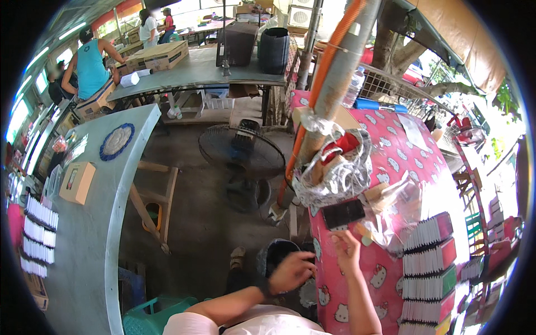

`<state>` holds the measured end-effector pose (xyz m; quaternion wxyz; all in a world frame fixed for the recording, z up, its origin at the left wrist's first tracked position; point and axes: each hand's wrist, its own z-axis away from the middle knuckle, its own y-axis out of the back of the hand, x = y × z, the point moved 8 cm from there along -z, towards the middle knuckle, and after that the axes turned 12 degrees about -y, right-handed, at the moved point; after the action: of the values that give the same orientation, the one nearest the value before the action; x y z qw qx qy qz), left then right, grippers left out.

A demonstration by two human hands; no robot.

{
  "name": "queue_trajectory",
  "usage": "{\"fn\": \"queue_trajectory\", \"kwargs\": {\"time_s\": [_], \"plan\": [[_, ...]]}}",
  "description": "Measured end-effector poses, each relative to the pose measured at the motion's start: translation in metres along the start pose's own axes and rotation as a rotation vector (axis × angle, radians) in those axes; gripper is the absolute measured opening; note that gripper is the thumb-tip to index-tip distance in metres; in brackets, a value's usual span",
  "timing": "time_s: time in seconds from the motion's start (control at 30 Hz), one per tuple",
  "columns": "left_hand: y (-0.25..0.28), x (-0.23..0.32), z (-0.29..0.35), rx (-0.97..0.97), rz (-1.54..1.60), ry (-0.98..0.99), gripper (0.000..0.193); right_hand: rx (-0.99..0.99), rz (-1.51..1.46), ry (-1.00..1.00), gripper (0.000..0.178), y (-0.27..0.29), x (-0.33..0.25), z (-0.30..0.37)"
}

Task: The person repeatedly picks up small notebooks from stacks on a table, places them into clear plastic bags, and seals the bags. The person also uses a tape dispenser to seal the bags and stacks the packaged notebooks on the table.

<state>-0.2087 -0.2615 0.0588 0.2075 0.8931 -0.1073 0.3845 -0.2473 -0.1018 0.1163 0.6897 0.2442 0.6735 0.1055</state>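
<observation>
My left hand, with a dark band on its wrist, is held over the table's left edge. Its fingers are loosely bent and apart, and nothing shows in them. Above the pink patterned tablecloth is my right hand, its fingertips drawn together; whatever they may hold is too small to make out. A dark phone lies just beyond the right hand. Beside it are crumpled clear plastic and a small yellowish piece. Several stacks of small notebooks with coloured covers line the table's right side.
A black standing fan is on the floor ahead, near a metal post. A plastic bag leans by the post. The grey table on my left carries a cardboard box. A green chair stands close by. People are farther back.
</observation>
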Motion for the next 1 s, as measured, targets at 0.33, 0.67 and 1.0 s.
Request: {"fn": "queue_trajectory", "kwargs": {"time_s": [0.33,0.67,1.0], "plan": [[0.438,-0.317,-0.011,0.644,-0.255,0.423,0.056,0.087,0.050,0.202,0.058,-0.237,-0.026,-0.251],[0.481,-0.442,-0.088,0.175,-0.003,0.541,0.069,0.153,0.081,0.097,0.061,-0.265,0.020,-0.340],[0.502,-0.451,-0.119,0.323,-0.189,0.696,0.073,0.160,0.017,-0.183,0.064,-0.259,-0.001,-0.396]]}}
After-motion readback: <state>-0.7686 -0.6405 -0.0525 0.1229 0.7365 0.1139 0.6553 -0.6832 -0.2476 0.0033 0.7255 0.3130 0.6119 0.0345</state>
